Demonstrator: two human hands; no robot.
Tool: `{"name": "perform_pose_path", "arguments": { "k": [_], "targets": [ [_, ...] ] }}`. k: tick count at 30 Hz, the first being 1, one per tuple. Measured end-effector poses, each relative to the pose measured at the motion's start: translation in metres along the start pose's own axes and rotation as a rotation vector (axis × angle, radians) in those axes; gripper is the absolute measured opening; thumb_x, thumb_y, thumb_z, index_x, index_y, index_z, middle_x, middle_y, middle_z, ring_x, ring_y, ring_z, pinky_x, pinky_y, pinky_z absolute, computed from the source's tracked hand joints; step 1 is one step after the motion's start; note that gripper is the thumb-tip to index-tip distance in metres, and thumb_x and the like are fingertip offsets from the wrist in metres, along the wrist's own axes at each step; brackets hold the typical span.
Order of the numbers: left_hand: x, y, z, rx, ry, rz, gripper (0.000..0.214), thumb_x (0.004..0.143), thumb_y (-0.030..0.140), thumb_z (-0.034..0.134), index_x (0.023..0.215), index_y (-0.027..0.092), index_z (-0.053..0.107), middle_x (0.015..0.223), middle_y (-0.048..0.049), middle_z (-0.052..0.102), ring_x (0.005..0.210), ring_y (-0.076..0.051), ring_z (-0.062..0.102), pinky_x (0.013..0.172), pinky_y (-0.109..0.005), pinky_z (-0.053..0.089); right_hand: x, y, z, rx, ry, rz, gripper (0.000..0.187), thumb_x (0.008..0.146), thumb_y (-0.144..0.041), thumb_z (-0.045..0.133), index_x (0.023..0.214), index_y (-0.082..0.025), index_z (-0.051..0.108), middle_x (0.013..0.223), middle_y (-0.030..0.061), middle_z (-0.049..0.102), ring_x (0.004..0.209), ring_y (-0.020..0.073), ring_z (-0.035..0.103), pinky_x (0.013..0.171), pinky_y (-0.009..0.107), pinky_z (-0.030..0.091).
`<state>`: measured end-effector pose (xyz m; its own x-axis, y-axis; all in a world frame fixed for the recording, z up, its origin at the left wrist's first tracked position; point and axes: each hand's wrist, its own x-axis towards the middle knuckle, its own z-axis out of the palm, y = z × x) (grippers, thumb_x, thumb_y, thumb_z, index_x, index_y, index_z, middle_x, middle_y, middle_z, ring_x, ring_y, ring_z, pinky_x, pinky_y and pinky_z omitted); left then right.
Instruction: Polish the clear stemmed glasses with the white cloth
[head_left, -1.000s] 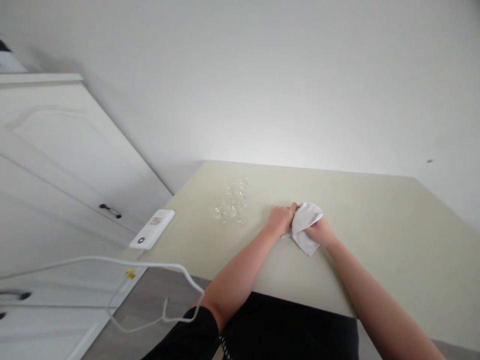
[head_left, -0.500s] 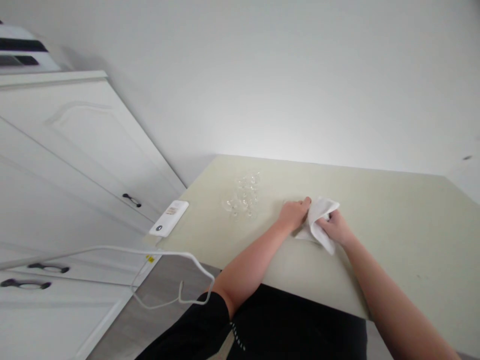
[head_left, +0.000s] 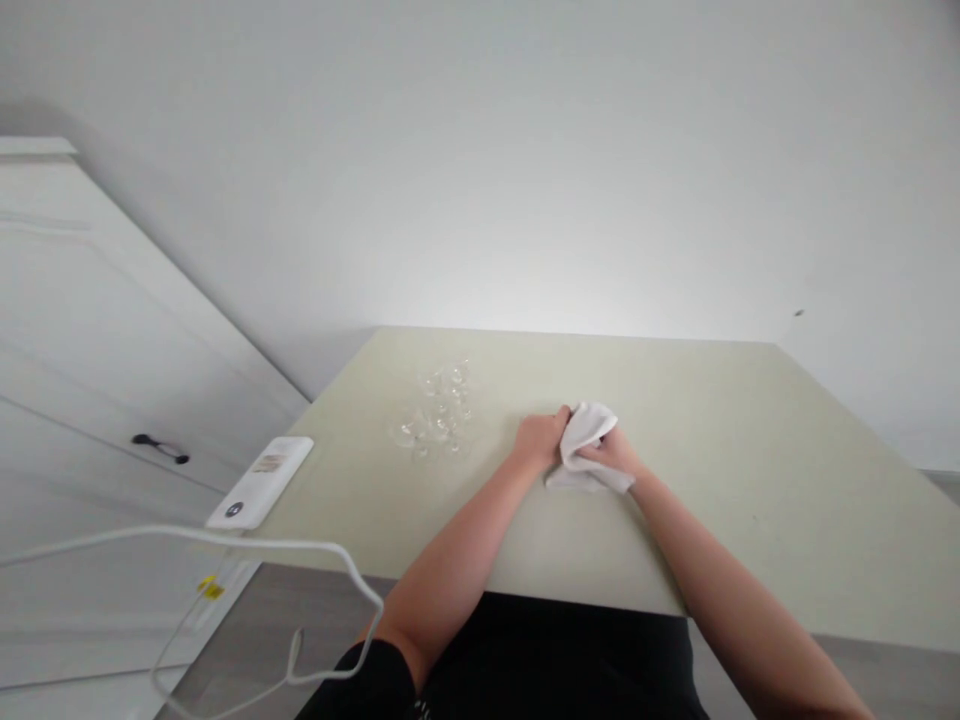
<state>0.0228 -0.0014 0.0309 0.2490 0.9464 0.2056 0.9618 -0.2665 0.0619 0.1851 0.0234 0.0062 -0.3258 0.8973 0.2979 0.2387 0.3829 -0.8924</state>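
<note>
A white cloth (head_left: 592,425) is bunched in my right hand (head_left: 613,452), whose fingers are closed in its folds. Right beside it, my left hand (head_left: 541,438) is closed against the cloth's left side. What my left fingers grip is hidden by the hand and the cloth. Both hands are over the middle of the pale table (head_left: 697,430). To their left, several small clear stemmed glasses (head_left: 444,410) stand in a close group.
A white power strip or charger box (head_left: 261,482) lies at the table's left edge. A white cable (head_left: 300,545) loops in front at lower left. White cabinets (head_left: 97,330) with dark handles stand on the left, and a plain wall (head_left: 525,180) rises behind the table.
The view has turned to the right, so everything appears farther left. Both hands stay together at the cloth, which has shifted and folded differently around the right hand.
</note>
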Motion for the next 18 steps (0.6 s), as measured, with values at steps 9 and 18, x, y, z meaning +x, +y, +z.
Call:
{"name": "perform_pose_path", "arguments": {
  "k": [9,18],
  "targets": [
    [-0.006,-0.003,-0.003,-0.011,0.129,0.063,0.024,0.096,0.021,0.046,0.119,0.019,0.051,0.103,-0.0086,0.067,0.101,-0.022,0.061,0.089,-0.034,0.042,0.003,0.008,0.007,-0.059,0.049,-0.02,0.021,0.076,-0.032,0.059,0.09,-0.017,0.064,0.095,0.009,0.071,0.09,0.026,0.064,0.086,0.043,0.051],
    [-0.008,-0.004,-0.003,-0.067,-0.045,-0.074,0.022,0.097,0.028,0.045,0.113,0.017,0.053,0.078,-0.0046,0.068,0.073,-0.022,0.066,0.068,-0.03,0.044,-0.003,-0.004,0.0,-0.13,-0.12,-0.21,0.033,0.069,-0.024,0.07,0.101,-0.02,0.064,0.111,0.0099,0.065,0.1,0.0261,0.062,0.092,0.04,0.05]
  ]
}}
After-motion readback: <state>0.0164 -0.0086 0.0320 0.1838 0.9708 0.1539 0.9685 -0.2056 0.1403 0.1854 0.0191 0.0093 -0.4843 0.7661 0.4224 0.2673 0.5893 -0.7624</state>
